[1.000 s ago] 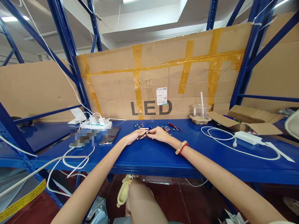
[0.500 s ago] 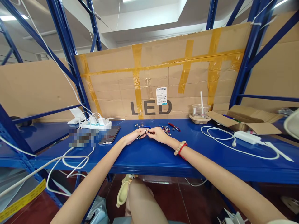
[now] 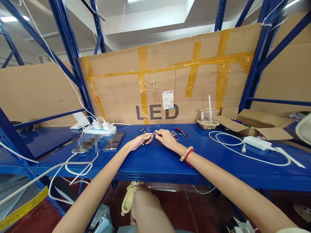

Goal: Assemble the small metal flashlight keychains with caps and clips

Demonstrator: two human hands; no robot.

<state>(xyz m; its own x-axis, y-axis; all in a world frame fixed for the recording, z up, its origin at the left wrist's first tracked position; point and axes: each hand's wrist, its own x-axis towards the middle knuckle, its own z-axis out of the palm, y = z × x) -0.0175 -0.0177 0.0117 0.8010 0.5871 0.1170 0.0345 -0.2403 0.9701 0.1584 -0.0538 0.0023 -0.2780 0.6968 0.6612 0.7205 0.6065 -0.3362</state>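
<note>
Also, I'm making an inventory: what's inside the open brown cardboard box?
Small blue and green items show near the left side of the open brown cardboard box; I can't identify them. Anything deeper is hidden by its front flap.

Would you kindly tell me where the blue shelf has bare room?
Free: between the left hand, right hand and front edge; between the bracelet and clear cup. Crowded: beyond the hands, with small metal parts; leftward, around the power strip.
</note>
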